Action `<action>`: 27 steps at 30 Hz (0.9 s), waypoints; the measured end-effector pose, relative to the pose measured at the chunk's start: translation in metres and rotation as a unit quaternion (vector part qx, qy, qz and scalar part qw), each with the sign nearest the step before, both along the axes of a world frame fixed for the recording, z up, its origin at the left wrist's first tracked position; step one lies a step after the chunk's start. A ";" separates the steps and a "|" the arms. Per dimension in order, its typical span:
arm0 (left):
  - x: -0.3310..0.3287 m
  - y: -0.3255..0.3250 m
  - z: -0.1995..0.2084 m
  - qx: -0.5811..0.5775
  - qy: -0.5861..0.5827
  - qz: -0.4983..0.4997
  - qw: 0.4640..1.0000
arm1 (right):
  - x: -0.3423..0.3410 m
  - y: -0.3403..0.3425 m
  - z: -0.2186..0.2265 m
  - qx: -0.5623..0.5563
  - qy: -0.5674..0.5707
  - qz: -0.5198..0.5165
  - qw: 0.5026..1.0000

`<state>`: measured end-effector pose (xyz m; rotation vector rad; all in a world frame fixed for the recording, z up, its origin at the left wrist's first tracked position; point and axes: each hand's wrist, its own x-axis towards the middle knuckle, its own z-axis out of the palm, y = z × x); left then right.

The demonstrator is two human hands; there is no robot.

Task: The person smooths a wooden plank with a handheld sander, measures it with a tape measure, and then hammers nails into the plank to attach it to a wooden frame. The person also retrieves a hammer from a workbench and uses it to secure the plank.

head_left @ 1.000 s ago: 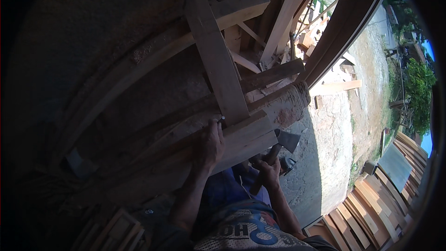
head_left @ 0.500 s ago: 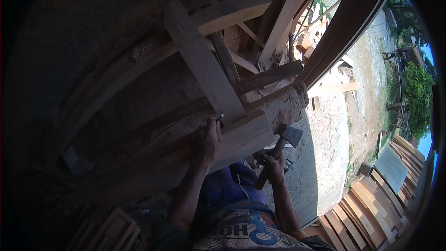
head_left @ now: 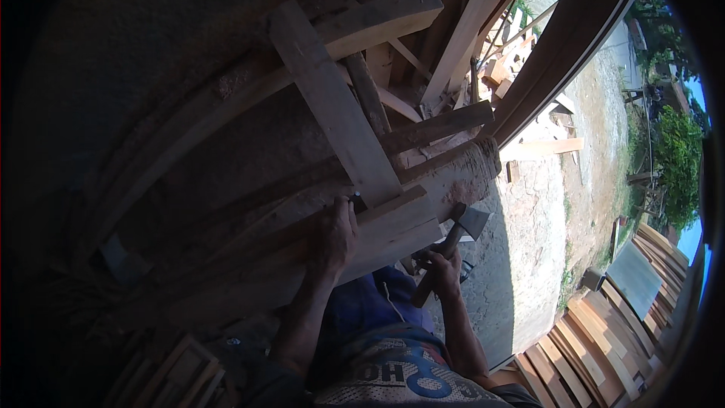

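My left hand (head_left: 337, 234) is closed around a nail (head_left: 357, 195), its shiny head showing just above the fingers. That hand rests at the near beam (head_left: 400, 228), beside the lower end of a pale crosspiece board (head_left: 332, 98). The board spans from the near beam to a long curved timber (head_left: 377, 21) farther away. My right hand (head_left: 445, 270) grips a hatchet (head_left: 473, 221) by its wooden handle, blade up, to the right of the near beam's end. The nail's point is hidden by the left hand.
A rough timber (head_left: 461, 174) lies under the beam's far side. Tall planks (head_left: 476, 30) lean at the back, with wood scraps (head_left: 506, 68) behind them. Stacked boards (head_left: 589, 340) lie at lower right; small wooden frames (head_left: 185, 370) stand in shadow at lower left.
My left hand has shifted slightly down and left with the nail, which shows less above the fingers. The hatchet in my right hand has barely moved.
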<state>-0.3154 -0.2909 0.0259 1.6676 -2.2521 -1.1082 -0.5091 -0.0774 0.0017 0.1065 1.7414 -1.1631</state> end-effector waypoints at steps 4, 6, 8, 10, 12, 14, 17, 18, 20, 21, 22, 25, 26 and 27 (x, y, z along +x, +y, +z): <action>0.004 0.002 0.000 0.005 -0.022 0.006 1.000 | -0.003 0.002 -0.005 0.007 -0.024 0.006 1.000; 0.003 0.000 0.003 0.012 -0.026 0.012 1.000 | -0.001 0.005 -0.007 0.016 -0.013 -0.001 1.000; 0.002 0.001 0.006 0.012 -0.014 0.023 1.000 | -0.005 0.011 -0.012 0.002 -0.023 0.000 1.000; 0.000 0.002 0.012 0.009 -0.036 0.025 0.999 | -0.003 0.006 -0.012 -0.009 -0.017 0.000 1.000; 0.003 0.003 0.012 -0.062 -0.006 0.024 0.998 | 0.000 0.004 -0.006 -0.009 0.010 -0.005 1.000; 0.009 0.005 0.004 -0.197 0.076 0.021 0.977 | 0.000 0.002 -0.003 -0.008 -0.002 -0.008 1.000; 0.005 0.008 0.009 -0.207 0.221 0.092 0.949 | -0.003 0.009 -0.008 -0.010 -0.013 -0.014 1.000; 0.003 0.011 0.010 -0.175 0.256 0.103 0.945 | -0.001 0.006 -0.005 -0.009 -0.004 -0.010 1.000; -0.006 0.024 0.015 -0.109 0.325 0.121 0.931 | 0.001 0.001 0.002 -0.004 0.009 -0.001 1.000; -0.006 0.034 0.014 -0.008 0.346 0.137 0.928 | 0.001 -0.002 0.007 -0.003 0.012 0.006 1.000; -0.012 0.041 0.010 0.019 0.390 0.148 0.908 | 0.001 -0.003 0.009 0.001 0.016 0.011 1.000; -0.021 0.051 0.002 0.083 0.467 0.151 0.867 | -0.003 0.005 0.000 -0.022 0.024 0.035 0.999; -0.020 0.051 -0.001 0.070 0.457 0.139 0.876 | -0.003 0.008 -0.004 -0.031 0.024 0.028 0.999; -0.021 0.049 -0.004 0.055 0.447 0.127 0.884 | -0.003 0.005 -0.005 -0.043 0.025 0.023 0.998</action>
